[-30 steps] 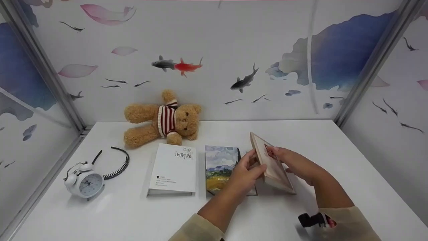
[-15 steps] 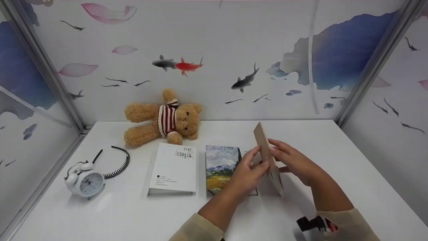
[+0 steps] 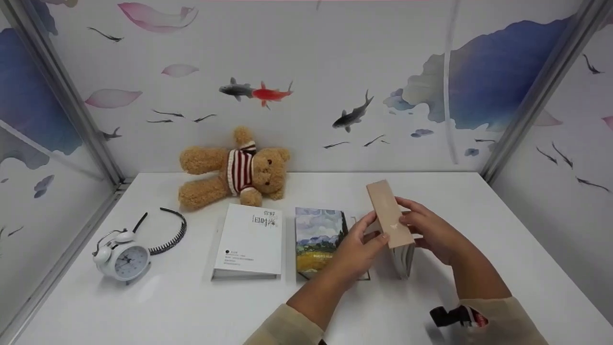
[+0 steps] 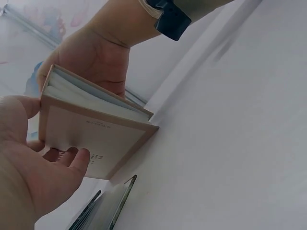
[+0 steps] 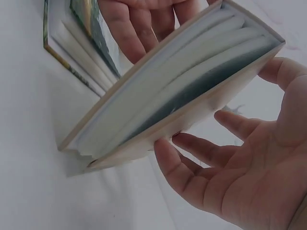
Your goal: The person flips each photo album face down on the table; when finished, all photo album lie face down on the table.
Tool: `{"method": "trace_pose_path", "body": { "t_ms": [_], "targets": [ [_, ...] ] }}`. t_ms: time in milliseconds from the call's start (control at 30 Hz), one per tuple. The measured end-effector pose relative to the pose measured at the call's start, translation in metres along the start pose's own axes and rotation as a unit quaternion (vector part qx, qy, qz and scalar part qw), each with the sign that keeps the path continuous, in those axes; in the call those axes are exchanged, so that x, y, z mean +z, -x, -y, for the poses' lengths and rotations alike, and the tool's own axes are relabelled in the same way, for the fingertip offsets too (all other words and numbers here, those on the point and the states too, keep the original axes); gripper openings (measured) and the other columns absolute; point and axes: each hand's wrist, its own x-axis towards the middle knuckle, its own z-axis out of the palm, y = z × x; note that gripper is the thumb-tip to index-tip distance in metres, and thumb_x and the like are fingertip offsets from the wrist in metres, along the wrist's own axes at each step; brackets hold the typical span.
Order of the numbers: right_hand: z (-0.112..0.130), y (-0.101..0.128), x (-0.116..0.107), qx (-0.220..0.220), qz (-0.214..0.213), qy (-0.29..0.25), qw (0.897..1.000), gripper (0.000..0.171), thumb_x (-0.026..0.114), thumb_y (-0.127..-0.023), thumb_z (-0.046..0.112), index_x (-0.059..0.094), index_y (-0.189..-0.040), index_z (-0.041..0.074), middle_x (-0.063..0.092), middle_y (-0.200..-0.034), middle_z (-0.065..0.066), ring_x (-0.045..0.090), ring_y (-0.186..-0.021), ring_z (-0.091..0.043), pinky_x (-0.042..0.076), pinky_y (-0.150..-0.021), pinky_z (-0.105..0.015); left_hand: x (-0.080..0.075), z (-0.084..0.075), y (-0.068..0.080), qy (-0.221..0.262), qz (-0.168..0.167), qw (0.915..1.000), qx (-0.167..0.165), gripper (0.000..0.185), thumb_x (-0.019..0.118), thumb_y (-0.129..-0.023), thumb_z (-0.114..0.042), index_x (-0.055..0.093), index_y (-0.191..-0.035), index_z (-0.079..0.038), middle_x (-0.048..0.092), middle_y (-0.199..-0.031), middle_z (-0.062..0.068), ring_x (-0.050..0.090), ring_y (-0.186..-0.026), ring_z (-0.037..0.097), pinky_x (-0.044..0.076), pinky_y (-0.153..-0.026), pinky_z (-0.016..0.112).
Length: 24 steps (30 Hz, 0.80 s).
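Head view shows a tan book point(image 3: 390, 215) standing on its lower edge on the white tabletop point(image 3: 167, 306), spine up and tilted a little away, held between both hands. The left hand point(image 3: 357, 249) is on the book's left cover, thumb at the spine and fingers curled against the cover; the right hand point(image 3: 431, 232) holds the opposite cover, fingers bent round it near the top. From the left wrist view the book point(image 4: 91, 132) shows its pale pages and printed back cover, with the left hand's fingers point(image 4: 76, 160) pressed on that cover and the right hand point(image 4: 98, 62) behind it. The right wrist view looks into the page edges of the book point(image 5: 177, 91), with the right hand's fingers point(image 5: 187, 158) under the near cover.

Just left of the held book lies a book with a painted landscape cover point(image 3: 318, 235), flat on the tabletop, and beside that a white book point(image 3: 249, 242). A teddy bear point(image 3: 234, 167) lies at the back; an alarm clock point(image 3: 122, 258) and a black headband point(image 3: 167, 232) sit at the left.
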Motion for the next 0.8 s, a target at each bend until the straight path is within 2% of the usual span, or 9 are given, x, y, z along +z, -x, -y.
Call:
{"method": "trace_pose_path", "body": {
  "t_ms": [100, 233, 333, 533, 667, 767, 800],
  "targets": [
    [-0.005, -0.001, -0.005, -0.013, 0.001, -0.013, 1.000, 0.072, 0.050, -0.105, 0.029, 0.023, -0.171, 0.035, 0.030, -0.174, -0.017, 0.048, -0.147, -0.040, 0.054, -0.105, -0.040, 0.001, 0.000, -0.003, -0.021, 0.003, 0.9997, -0.009, 0.062, 0.066, -0.106, -0.044, 0.039, -0.161, -0.047, 0.035, -0.174, -0.013, 0.040, -0.161, 0.029, 0.044, -0.124, 0.056],
    [-0.007, 0.000, -0.012, -0.029, 0.001, -0.036, 0.999, 0.075, 0.049, -0.103, 0.020, 0.022, -0.172, 0.037, 0.021, -0.177, -0.016, 0.043, -0.150, -0.041, 0.057, -0.101, -0.038, 0.005, -0.002, -0.010, -0.055, 0.002, 0.9981, -0.030, 0.059, 0.066, -0.105, -0.046, 0.041, -0.158, -0.054, 0.036, -0.172, -0.016, 0.039, -0.161, 0.030, 0.045, -0.123, 0.060],
    [-0.006, 0.001, -0.017, -0.036, 0.005, -0.055, 0.998, 0.077, 0.046, -0.103, 0.016, 0.018, -0.173, 0.035, 0.018, -0.177, -0.018, 0.041, -0.151, -0.041, 0.058, -0.100, -0.037, 0.009, -0.005, -0.019, -0.076, -0.009, 0.9955, -0.055, 0.061, 0.069, -0.103, -0.048, 0.042, -0.158, -0.051, 0.039, -0.172, -0.014, 0.040, -0.161, 0.029, 0.044, -0.124, 0.058],
    [-0.008, 0.001, -0.019, -0.031, -0.002, -0.084, 0.996, 0.073, 0.037, -0.105, 0.013, 0.016, -0.173, 0.032, 0.013, -0.179, -0.019, 0.037, -0.155, -0.042, 0.059, -0.102, -0.032, 0.011, -0.007, -0.035, -0.095, -0.023, 0.9909, -0.093, 0.068, 0.068, -0.102, -0.053, 0.042, -0.164, -0.038, 0.042, -0.172, -0.007, 0.034, -0.163, 0.029, 0.035, -0.130, 0.059],
    [-0.011, -0.002, -0.019, -0.027, -0.042, -0.070, 0.996, 0.068, 0.048, -0.111, 0.026, 0.020, -0.173, 0.030, 0.022, -0.174, -0.018, 0.052, -0.142, -0.031, 0.061, -0.097, -0.029, 0.014, -0.004, -0.040, -0.107, -0.026, 0.9889, -0.099, 0.071, 0.070, -0.101, -0.051, 0.041, -0.164, -0.037, 0.042, -0.172, -0.005, 0.033, -0.163, 0.031, 0.034, -0.130, 0.059],
    [-0.014, -0.002, -0.020, -0.036, -0.067, -0.058, 0.995, 0.079, 0.065, -0.108, 0.037, 0.021, -0.173, 0.026, 0.028, -0.171, -0.017, 0.060, -0.130, -0.019, 0.063, -0.094, -0.029, 0.018, -0.002, -0.043, -0.106, -0.035, 0.9886, -0.101, 0.071, 0.072, -0.100, -0.049, 0.042, -0.164, -0.036, 0.043, -0.171, -0.003, 0.037, -0.161, 0.032, 0.038, -0.128, 0.058],
    [-0.015, -0.002, -0.021, -0.040, -0.072, -0.057, 0.995, 0.083, 0.068, -0.106, 0.039, 0.021, -0.173, 0.025, 0.030, -0.170, -0.018, 0.062, -0.129, -0.018, 0.064, -0.093, -0.029, 0.019, -0.002, -0.044, -0.104, -0.038, 0.9887, -0.101, 0.072, 0.072, -0.100, -0.048, 0.043, -0.164, -0.034, 0.043, -0.171, -0.002, 0.037, -0.161, 0.032, 0.038, -0.128, 0.057]
  ]
}}
